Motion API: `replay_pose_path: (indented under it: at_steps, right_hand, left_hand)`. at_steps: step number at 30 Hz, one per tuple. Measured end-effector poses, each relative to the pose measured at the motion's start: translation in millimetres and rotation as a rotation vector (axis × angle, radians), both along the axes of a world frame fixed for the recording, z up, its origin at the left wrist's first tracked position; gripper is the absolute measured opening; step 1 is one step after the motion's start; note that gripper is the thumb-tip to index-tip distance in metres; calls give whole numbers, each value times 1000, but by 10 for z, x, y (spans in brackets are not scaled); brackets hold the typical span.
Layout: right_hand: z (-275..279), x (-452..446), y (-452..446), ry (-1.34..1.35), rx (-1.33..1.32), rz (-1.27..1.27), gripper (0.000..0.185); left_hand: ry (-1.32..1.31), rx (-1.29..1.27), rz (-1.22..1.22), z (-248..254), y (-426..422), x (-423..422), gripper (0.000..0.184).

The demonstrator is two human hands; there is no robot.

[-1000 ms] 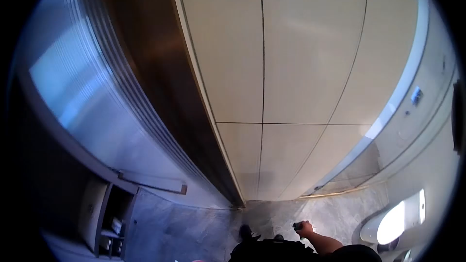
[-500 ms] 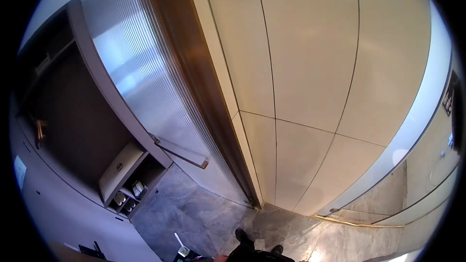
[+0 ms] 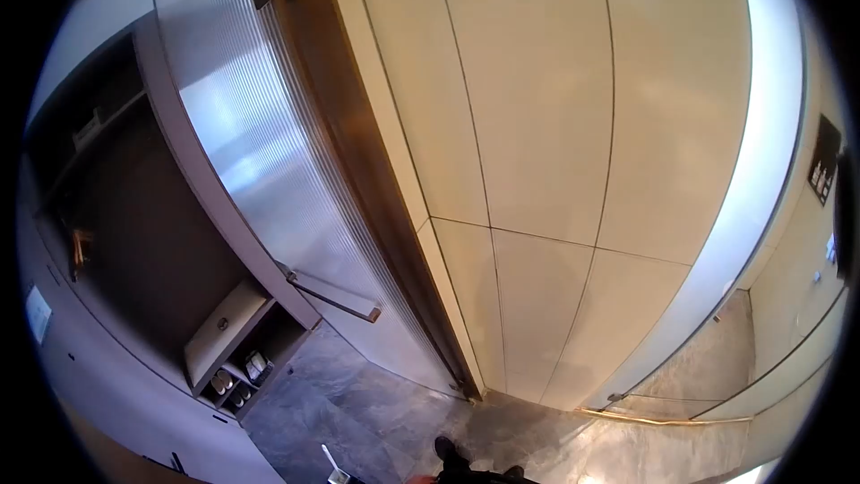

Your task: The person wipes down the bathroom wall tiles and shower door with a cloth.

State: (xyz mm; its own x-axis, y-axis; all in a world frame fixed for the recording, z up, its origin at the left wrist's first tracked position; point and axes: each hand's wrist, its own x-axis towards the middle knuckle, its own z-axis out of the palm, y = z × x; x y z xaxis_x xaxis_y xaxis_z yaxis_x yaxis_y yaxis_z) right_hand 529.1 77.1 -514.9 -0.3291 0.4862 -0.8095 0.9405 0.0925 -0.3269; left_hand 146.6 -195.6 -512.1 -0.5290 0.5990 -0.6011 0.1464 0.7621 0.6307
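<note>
Only a sliver of my left hand (image 3: 421, 479) shows at the bottom edge, beside my dark clothing, and its fingers cannot be made out. To its left, at the same edge, a white stick-like handle (image 3: 330, 459) rises from a small white item (image 3: 339, 477), cut off by the frame. Whether the hand touches these is hidden. My right hand is out of view. One dark shoe (image 3: 444, 448) stands on the grey floor (image 3: 358, 385), with part of the other shoe (image 3: 514, 471) to its right.
A ribbed glass door (image 3: 260, 134) with a bar handle (image 3: 336, 298) stands ahead. On the left is an open wardrobe (image 3: 152, 206) with a cushioned seat (image 3: 224, 327) and slippers (image 3: 222, 382) below. Cream wall panels (image 3: 537, 125) and a glass partition (image 3: 663, 350) are on the right.
My view has tilted and shifted slightly, so the wall panels sit further left and the floor lower. The white-handled item has slid down, leaving less of it visible.
</note>
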Motion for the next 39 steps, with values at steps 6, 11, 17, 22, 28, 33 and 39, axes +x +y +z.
replay_pose_path:
  at_steps: [6,11,17,22,28,33,39]
  right_hand:
    - [-3,133,-50,25,28,-20,35]
    - [21,286,-112,34,45,-50,37]
    - [10,618,-367,19,47,-129,39]
    - [-103,1018,-924,-11,24,-165,42]
    - [-1165,1575,-1643,-16,93,26,45]
    - [-1053,1385,-1445,-60,270,27,43]
    - [85,808,-651,223,473,-687,59]
  left_hand:
    - [-10,11,-48,-55,61,122,27]
    - [-19,31,-80,-77,166,175,26]
    - [-35,45,-131,-157,169,294,25]
    - [-46,54,-204,-322,86,386,23]
    - [-3,103,-343,-808,-151,371,22]
    - [-240,370,-204,-791,-278,375,18]
    - [-262,70,-235,-196,278,377,17]
